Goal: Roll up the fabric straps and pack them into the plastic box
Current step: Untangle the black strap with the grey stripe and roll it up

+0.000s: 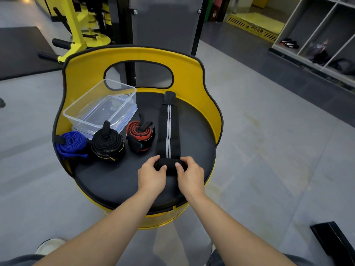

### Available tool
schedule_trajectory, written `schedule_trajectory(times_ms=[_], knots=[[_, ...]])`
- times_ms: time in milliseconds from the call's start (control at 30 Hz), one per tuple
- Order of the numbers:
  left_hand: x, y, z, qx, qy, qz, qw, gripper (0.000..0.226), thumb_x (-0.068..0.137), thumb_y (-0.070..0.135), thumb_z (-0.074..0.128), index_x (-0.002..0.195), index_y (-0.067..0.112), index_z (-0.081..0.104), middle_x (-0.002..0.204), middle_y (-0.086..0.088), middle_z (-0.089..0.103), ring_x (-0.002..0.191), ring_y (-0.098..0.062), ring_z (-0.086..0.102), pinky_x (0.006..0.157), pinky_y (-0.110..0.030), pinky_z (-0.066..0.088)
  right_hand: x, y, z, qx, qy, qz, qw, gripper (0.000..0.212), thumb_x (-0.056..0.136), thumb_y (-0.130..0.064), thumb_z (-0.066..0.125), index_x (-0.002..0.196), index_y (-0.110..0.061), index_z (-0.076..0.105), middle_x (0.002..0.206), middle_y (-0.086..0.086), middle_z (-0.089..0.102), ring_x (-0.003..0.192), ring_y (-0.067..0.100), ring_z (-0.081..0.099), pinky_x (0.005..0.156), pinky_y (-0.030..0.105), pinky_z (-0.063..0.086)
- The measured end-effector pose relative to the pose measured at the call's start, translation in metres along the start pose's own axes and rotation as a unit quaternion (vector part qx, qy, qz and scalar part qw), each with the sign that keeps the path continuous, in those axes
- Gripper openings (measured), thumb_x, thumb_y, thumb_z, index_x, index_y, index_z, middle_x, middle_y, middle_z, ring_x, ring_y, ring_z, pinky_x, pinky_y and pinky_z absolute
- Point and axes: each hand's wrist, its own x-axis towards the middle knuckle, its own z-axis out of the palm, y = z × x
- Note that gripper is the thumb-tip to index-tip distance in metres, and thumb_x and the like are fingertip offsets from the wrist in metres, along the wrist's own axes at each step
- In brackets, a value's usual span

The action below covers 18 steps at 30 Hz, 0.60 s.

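Strap [168, 131] lies flat on the black seat [194, 135] — long axis running away from the person, tab end far. Left hand [151, 174] and right hand [190, 174] grip its rolled near end — fingers curled round it.

Both hands, the left hand [151, 173] and the right hand [189, 174], pinch the rolled near end of a black striped strap [168, 131] whose flat length runs away from the grip across the black seat [119, 181], with three rolled straps and a clear plastic box [99, 106] beyond to the left.

Both hands — left hand [151, 174], right hand [190, 174] — curled, gripping.
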Motion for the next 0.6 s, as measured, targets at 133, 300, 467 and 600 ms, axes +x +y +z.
schedule_trajectory(times_ms=[133, 300, 467, 600], knots=[[-0.001, -0.002, -0.001, -0.080, 0.019, -0.045, 0.996, 0.041, 0.092, 0.015, 0.072, 0.130, 0.028, 0.067, 0.116, 0.004, 0.069, 0.100, -0.012, 0.064, 0.094, -0.032, 0.053, -0.011, -0.003, 0.007, 0.052, -0.013, 0.039, 0.998, 0.038, 0.101, -0.026, 0.059, 0.138, -0.018, 0.056, 0.127, 0.005, 0.067, 0.121, 0.024, 0.059, 0.102, 0.035, 0.049], [-0.008, -0.011, -0.011, -0.134, -0.006, -0.042, 0.990, 0.038, 0.089, 0.012, 0.076, 0.121, 0.031, 0.071, 0.110, 0.008, 0.071, 0.097, -0.010, 0.067, 0.086, -0.029, 0.056, -0.025, 0.002, 0.004, 0.064, -0.018, 0.043, 0.997, 0.041, 0.097, -0.017, 0.065, 0.137, -0.018, 0.055, 0.128, 0.000, 0.064, 0.113, 0.020, 0.063, 0.100, 0.032, 0.051], [-0.011, -0.021, -0.022, 0.007, -0.028, 0.010, 1.000, 0.037, 0.094, 0.023, 0.071, 0.131, 0.026, 0.067, 0.117, 0.004, 0.069, 0.113, -0.017, 0.062, 0.100, -0.032, 0.050, -0.033, 0.007, 0.002, -0.032, -0.025, -0.046, 0.998, 0.036, 0.101, -0.024, 0.060, 0.135, -0.012, 0.058, 0.135, -0.002, 0.054, 0.123, 0.017, 0.055, 0.105, 0.026, 0.042], [-0.009, -0.020, -0.016, 0.098, -0.030, 0.059, 0.993, 0.037, 0.101, 0.031, 0.059, 0.137, 0.023, 0.060, 0.118, -0.006, 0.069, 0.113, -0.023, 0.061, 0.091, -0.028, 0.046, -0.025, 0.007, 0.000, -0.074, -0.036, -0.063, 0.995, 0.038, 0.104, -0.031, 0.053, 0.139, -0.017, 0.056, 0.132, 0.000, 0.057, 0.124, 0.020, 0.054, 0.106, 0.031, 0.043]])
